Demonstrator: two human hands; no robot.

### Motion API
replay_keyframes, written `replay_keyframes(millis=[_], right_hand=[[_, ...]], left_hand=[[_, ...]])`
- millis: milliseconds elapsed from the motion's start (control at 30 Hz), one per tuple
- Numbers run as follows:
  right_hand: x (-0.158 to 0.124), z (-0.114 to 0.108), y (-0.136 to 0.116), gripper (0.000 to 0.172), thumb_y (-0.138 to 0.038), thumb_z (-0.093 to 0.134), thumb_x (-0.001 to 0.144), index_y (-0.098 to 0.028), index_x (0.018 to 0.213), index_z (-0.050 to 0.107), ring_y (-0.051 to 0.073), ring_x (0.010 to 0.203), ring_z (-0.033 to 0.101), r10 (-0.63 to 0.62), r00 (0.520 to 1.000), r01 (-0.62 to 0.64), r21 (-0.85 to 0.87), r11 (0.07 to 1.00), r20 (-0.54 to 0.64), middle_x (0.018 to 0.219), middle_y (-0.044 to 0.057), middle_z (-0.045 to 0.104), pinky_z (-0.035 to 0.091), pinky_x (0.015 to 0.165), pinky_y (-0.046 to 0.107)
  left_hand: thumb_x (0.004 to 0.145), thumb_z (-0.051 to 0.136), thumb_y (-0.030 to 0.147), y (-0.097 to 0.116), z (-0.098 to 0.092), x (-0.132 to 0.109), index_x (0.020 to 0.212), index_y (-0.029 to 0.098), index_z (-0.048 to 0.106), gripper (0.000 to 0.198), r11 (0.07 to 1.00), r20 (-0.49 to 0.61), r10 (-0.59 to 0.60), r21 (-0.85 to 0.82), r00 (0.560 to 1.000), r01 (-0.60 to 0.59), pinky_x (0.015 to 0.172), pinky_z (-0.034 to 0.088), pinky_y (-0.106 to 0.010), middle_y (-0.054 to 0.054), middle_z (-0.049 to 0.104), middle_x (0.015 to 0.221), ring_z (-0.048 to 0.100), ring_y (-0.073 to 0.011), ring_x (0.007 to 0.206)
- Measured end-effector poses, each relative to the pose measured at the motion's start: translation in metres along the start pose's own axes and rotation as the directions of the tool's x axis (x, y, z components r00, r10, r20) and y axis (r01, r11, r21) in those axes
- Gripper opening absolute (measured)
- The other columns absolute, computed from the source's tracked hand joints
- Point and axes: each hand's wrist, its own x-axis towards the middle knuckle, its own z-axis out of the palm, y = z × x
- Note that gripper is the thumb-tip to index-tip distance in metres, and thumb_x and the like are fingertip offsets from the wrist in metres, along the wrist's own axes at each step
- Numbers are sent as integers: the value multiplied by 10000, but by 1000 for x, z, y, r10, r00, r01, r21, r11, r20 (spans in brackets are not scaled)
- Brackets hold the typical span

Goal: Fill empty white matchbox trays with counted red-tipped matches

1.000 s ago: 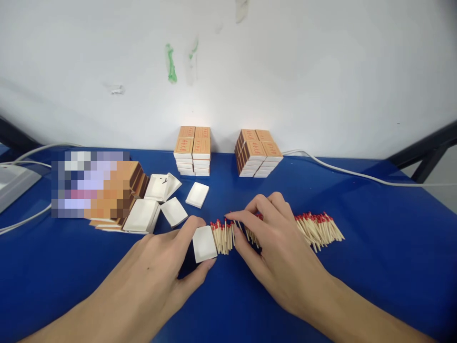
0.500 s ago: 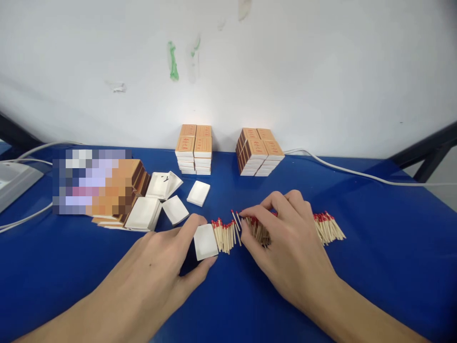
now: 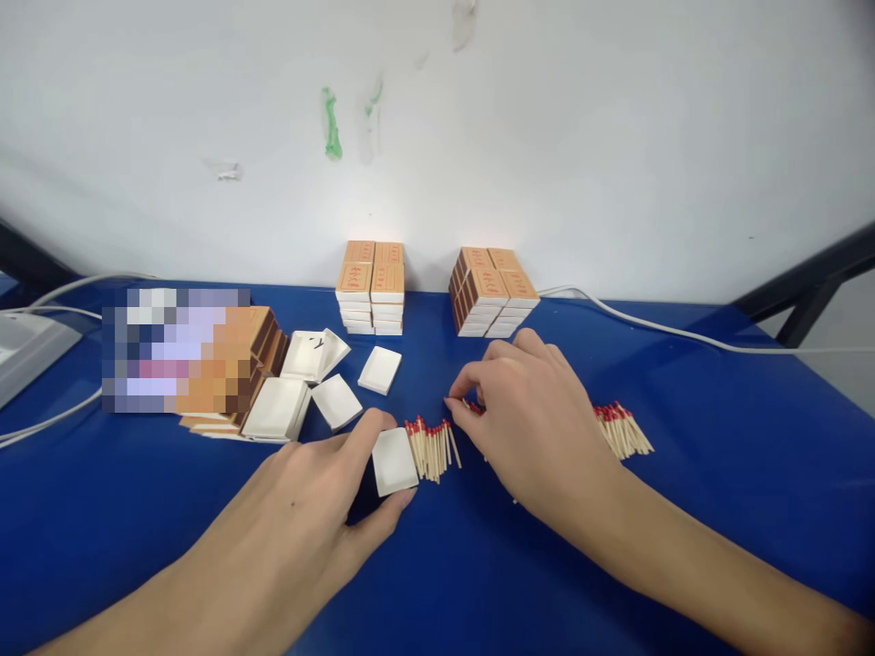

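Observation:
My left hand (image 3: 321,497) holds a white matchbox tray (image 3: 396,462) between thumb and forefinger, low over the table. Right beside the tray lies a small row of red-tipped matches (image 3: 432,448). My right hand (image 3: 530,410) is closed in a pinch, its thumb and forefinger together at the match heads. The sticks run under the palm, and I cannot tell how many are held. Beyond that wrist more matches (image 3: 622,430) show, partly covered by the hand.
Loose white trays (image 3: 336,402) and another tray (image 3: 381,370) lie behind my left hand. Brown matchbox sleeves (image 3: 263,351) are piled at left, beside a blurred patch. Two stacks of matchboxes, the left stack (image 3: 370,284) and right stack (image 3: 493,290), stand by the wall. White cables (image 3: 656,323) cross the table.
My right hand has shifted up and slightly left, its fingertips closing. The loose matches at the right end of the small row no longer show there. My left hand and tray stay put.

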Motion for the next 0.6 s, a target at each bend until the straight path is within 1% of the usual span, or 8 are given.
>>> replay_keyframes(millis=[167, 267, 300, 367, 433, 467, 533, 600], right_hand=[[11, -2, -3, 178, -169, 839, 940, -240, 778, 854, 337, 944, 607, 61, 996, -64, 46, 997, 72, 775, 88, 745, 375, 801, 459], [15, -5, 0, 147, -175, 866, 915, -258, 794, 877, 315, 931, 638, 100, 988, -113, 110, 987, 119, 785, 67, 759, 403, 776, 422], [15, -7, 1, 146, -183, 868, 916, -265, 795, 882, 291, 896, 646, 112, 984, -132, 137, 982, 141, 782, 54, 758, 410, 751, 401], [16, -14, 3, 147, -227, 858, 936, -278, 802, 891, 227, 759, 633, 131, 973, -167, 188, 968, 192, 735, 20, 733, 407, 673, 363], [14, -20, 4, 162, -289, 844, 955, -284, 801, 893, 170, 606, 560, 159, 955, -222, 246, 943, 248, 665, -12, 686, 378, 585, 343], [11, -23, 3, 171, -309, 842, 954, -286, 791, 890, 154, 563, 526, 174, 945, -254, 285, 924, 277, 642, -22, 668, 364, 555, 339], [5, -26, 1, 187, -321, 850, 935, -294, 751, 873, 152, 562, 521, 185, 930, -300, 361, 883, 319, 621, -31, 654, 367, 547, 339], [-1, -24, -2, 201, -313, 864, 917, -311, 716, 858, 186, 664, 591, 178, 933, -297, 392, 871, 312, 630, -25, 669, 409, 604, 346]], left_hand=[[1132, 534, 507, 0, -2, -2, 1291, 310, 607, 264, 1000, 15, -7, -5, 1000, 7, 550, 316, -280, 80, 581, 649, 585, -171, 520], [1121, 551, 510, -1, -1, -2, 1276, 317, 607, 253, 1000, 12, -20, -2, 1000, 20, 555, 309, -283, 77, 595, 660, 594, -176, 535], [1118, 557, 510, -1, -1, -2, 1275, 319, 606, 252, 1000, 11, -22, -2, 1000, 22, 555, 308, -284, 76, 602, 663, 598, -178, 540], [1116, 559, 514, -2, -1, -2, 1284, 321, 600, 259, 1000, 11, -21, -8, 1000, 21, 553, 305, -285, 79, 605, 656, 597, -178, 533], [1117, 558, 514, -2, 0, -2, 1283, 319, 597, 259, 1000, 15, -19, -12, 1000, 19, 548, 298, -284, 83, 600, 642, 590, -175, 520], [1117, 560, 514, -2, 0, -2, 1282, 317, 596, 260, 1000, 15, -18, -11, 1000, 18, 544, 294, -283, 83, 602, 641, 591, -174, 519], [1118, 559, 517, -2, 0, -1, 1286, 314, 598, 267, 1000, 9, -18, -7, 1000, 18, 541, 293, -281, 80, 607, 650, 595, -173, 523], [1119, 554, 526, -2, 0, 0, 1294, 313, 600, 279, 1000, 2, -16, -8, 1000, 16, 539, 300, -277, 80, 607, 657, 597, -170, 523]])
